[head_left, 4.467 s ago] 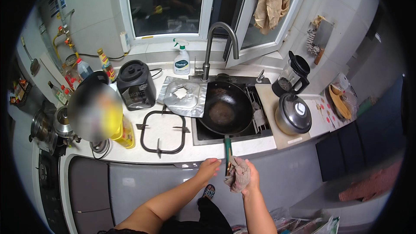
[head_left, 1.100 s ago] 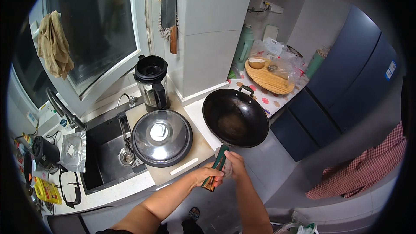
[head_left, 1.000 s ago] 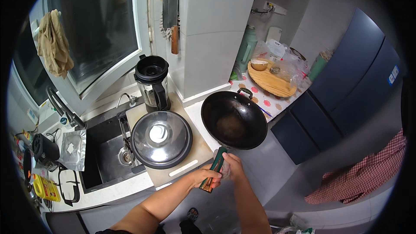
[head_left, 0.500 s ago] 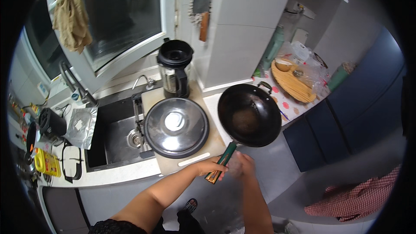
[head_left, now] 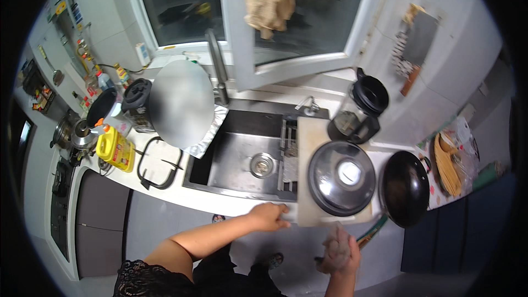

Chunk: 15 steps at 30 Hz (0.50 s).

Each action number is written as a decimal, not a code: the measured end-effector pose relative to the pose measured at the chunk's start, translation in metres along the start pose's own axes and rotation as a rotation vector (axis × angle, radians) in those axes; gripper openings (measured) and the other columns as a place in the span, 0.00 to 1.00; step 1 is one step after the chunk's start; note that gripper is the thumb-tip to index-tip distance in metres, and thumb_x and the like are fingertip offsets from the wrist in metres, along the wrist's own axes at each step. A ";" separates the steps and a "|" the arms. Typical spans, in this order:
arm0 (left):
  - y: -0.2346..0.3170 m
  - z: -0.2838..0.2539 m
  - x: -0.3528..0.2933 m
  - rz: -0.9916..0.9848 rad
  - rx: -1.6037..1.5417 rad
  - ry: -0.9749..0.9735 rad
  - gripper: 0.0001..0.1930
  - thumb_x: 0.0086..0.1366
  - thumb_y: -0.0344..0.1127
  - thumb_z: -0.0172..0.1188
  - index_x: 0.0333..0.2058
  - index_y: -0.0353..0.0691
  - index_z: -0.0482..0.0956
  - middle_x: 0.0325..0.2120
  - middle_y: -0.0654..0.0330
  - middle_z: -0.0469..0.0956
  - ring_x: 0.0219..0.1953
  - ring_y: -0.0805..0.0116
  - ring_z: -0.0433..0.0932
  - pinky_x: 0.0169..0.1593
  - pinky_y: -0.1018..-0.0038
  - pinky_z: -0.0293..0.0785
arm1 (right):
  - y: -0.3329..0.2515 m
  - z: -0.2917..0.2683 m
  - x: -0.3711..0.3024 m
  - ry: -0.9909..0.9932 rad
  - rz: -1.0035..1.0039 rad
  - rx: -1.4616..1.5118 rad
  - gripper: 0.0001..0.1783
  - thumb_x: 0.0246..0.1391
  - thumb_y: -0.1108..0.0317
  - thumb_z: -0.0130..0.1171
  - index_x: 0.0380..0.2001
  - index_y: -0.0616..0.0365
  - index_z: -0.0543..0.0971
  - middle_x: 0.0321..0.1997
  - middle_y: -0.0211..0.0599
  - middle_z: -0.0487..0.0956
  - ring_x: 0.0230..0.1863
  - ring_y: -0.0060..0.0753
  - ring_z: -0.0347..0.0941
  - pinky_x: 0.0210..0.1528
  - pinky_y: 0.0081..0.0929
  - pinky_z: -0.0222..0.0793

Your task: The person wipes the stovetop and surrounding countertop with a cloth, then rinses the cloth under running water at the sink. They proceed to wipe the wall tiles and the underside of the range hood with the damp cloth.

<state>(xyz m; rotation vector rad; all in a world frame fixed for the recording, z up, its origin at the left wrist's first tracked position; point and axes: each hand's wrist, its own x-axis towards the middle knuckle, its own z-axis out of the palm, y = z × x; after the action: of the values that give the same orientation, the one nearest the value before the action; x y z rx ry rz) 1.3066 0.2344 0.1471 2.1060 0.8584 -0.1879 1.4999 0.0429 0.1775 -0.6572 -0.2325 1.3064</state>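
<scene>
My left hand point(head_left: 268, 217) is at the counter's front edge, below the sink, with nothing in it and its fingers apart. My right hand point(head_left: 347, 261) is closed on a crumpled greyish-pink cloth point(head_left: 336, 245), which is blurred. Just beyond it reaches the green handle point(head_left: 374, 230) of a black wok point(head_left: 404, 190). The wok sits at the right end of the counter, its handle jutting over the front edge. A large lid with a shiny metal top point(head_left: 342, 179) lies left of the wok on a pale cutting board point(head_left: 305, 198).
The sink point(head_left: 234, 159) is in the middle, with a tap point(head_left: 216, 66) behind it. A blender jug point(head_left: 357, 110) stands behind the lid. Left are a black pot-stand ring point(head_left: 159, 168) and a yellow bottle point(head_left: 115, 148). An open window frame point(head_left: 308, 71) juts over the counter.
My left hand has let go of the wok handle and moved left. My right hand still holds the cloth. The view has turned left, bringing the sink to the middle.
</scene>
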 end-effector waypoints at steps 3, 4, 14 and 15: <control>-0.087 -0.069 -0.016 -0.118 0.081 0.228 0.21 0.60 0.51 0.60 0.44 0.43 0.77 0.33 0.51 0.82 0.39 0.52 0.80 0.42 0.62 0.75 | 0.074 0.081 0.082 0.419 0.193 -0.080 0.31 0.60 0.52 0.46 0.57 0.67 0.67 0.46 0.40 0.75 0.34 0.30 0.70 0.42 0.25 0.66; -0.112 -0.096 -0.013 -0.163 0.107 0.288 0.19 0.60 0.49 0.60 0.43 0.42 0.78 0.34 0.51 0.81 0.39 0.52 0.80 0.42 0.61 0.75 | 0.098 0.086 0.105 0.342 0.253 -0.034 0.29 0.60 0.53 0.48 0.56 0.64 0.69 0.46 0.38 0.75 0.37 0.32 0.71 0.45 0.26 0.66; -0.302 -0.265 0.083 -0.055 0.509 0.947 0.12 0.59 0.31 0.53 0.39 0.35 0.79 0.47 0.50 0.74 0.47 0.49 0.72 0.47 0.58 0.71 | 0.288 0.143 0.314 0.505 0.178 -0.067 0.11 0.60 0.59 0.56 0.36 0.55 0.77 0.35 0.40 0.79 0.36 0.38 0.77 0.39 0.33 0.74; -0.303 -0.275 0.090 -0.060 0.561 0.954 0.13 0.60 0.32 0.53 0.42 0.35 0.78 0.50 0.51 0.72 0.50 0.49 0.70 0.49 0.58 0.70 | 0.292 0.152 0.324 0.514 0.154 -0.087 0.11 0.60 0.60 0.55 0.35 0.56 0.77 0.35 0.40 0.80 0.35 0.36 0.77 0.39 0.31 0.74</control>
<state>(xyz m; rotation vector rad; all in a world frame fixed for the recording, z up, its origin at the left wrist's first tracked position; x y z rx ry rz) 1.1378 0.6131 0.0901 2.7107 1.5450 0.6824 1.2706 0.4291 0.0683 -1.0760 0.1848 1.2324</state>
